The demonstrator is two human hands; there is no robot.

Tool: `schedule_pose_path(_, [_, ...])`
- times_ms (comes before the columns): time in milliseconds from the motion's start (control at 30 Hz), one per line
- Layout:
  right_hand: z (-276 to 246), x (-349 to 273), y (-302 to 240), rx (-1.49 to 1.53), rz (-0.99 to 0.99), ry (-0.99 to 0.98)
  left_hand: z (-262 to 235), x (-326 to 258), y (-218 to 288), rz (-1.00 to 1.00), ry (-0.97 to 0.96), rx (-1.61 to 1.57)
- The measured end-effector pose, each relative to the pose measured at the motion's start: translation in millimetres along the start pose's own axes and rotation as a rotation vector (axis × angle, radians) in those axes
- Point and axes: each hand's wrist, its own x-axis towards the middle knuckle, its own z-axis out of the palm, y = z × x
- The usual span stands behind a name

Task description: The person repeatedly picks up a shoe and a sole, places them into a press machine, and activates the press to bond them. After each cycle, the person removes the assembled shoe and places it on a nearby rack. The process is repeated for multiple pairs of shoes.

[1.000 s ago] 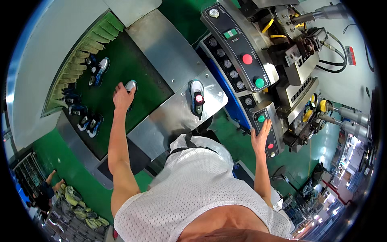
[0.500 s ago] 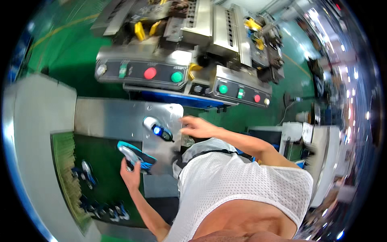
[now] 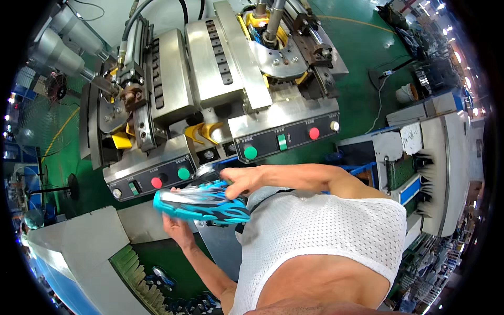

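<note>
A turquoise, black and white sports shoe (image 3: 202,205) is held up in front of the machine's control panels, over the metal shelf. My left hand (image 3: 178,231) supports it from below near the turquoise toe end, its fingers partly hidden behind the shoe. My right hand (image 3: 241,181) is closed at the other end, with its thumb against the shoe's upper edge. By the right fingertips a rounded grey and black piece (image 3: 209,171) shows behind the shoe. Whether it is a second shoe or part of this one I cannot tell.
A steel machine (image 3: 215,63) stands ahead, with a left control panel (image 3: 152,181) and a right one (image 3: 286,137). Another shoe is clamped under its right press head (image 3: 270,47). Several shoes (image 3: 194,304) lie on the green conveyor (image 3: 181,262) at lower left, beside a bristle curtain (image 3: 137,278).
My left hand has raised the turquoise shoe up and to the right. My right hand has moved onto it from beside the shelf. The view has turned, bringing more of the machine in.
</note>
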Motion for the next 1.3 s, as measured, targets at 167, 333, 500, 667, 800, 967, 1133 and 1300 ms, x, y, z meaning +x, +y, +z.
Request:
schedule_pose_path(167, [-25.2, -28.5, -14.7, 0.215, -0.109, 0.288, 29.7, 14.1, 2.4, 0.043, 0.015, 0.125])
schedule_pose_path(333, [-23.8, -27.4, -20.8, 0.282, -0.277, 0.248, 10.0, 8.8, -1.0, 0.073, 0.033, 0.175])
schedule_pose_path(500, [-11.0, -23.0, -0.4, 0.339, -0.356, 0.292, -15.2, 2.6, -7.3, 0.024, 0.133, 0.227])
schedule_pose_path(667, [-12.5, -30.1, 25.6, 0.255, -0.297, 0.410, -38.9, -19.6, -24.3, -0.026, 0.230, 0.249])
schedule_pose_path(800, [-16.6, -41.4, 40.6, 0.144, -0.238, 0.433, -56.8, -39.9, -42.1, -0.105, 0.339, 0.240])
schedule_pose_path(967, [-1.3, -39.1, 35.6, 0.249, -0.298, 0.482, -76.0, -53.6, -61.7, -0.149, 0.415, 0.229])
schedule_pose_path(1133, [19.4, -38.9, 17.0, 0.270, -0.311, 0.605, -65.9, -33.8, -49.5, -0.114, 0.346, 0.274])
schedule_pose_path(1300, [16.1, -31.7, 6.7, 0.274, -0.344, 0.528, -42.0, 16.9, -14.5, 0.000, 0.246, 0.377])
